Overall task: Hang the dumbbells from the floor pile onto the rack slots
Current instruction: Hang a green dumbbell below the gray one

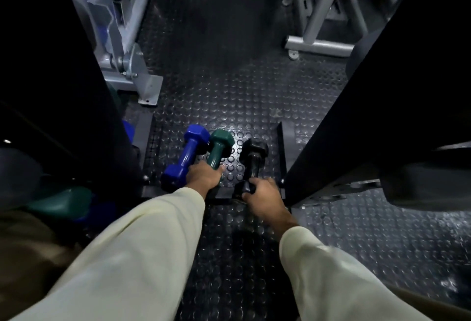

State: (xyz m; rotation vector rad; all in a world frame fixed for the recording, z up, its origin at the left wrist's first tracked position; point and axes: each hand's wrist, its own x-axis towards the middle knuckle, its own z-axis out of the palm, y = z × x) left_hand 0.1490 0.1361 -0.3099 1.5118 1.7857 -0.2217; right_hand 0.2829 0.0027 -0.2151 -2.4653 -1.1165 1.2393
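Observation:
Three dumbbells lie side by side on the studded floor between the rack's black uprights. A blue dumbbell [184,158] lies at the left. Beside it is a green dumbbell [219,148], and my left hand [204,176] grips its handle near the close end. A black dumbbell [253,160] lies to the right, and my right hand [263,193] curls round its near head. The rack's dark side panels [356,127] rise on both sides, and its slots are not visible.
The rack's low black base frame [281,152] borders the dumbbells. More green and blue dumbbells [63,202] sit at the lower left in shadow. Grey machine frames [127,60] stand beyond at left and right [318,45]. Black rubber floor [229,86] lies between them.

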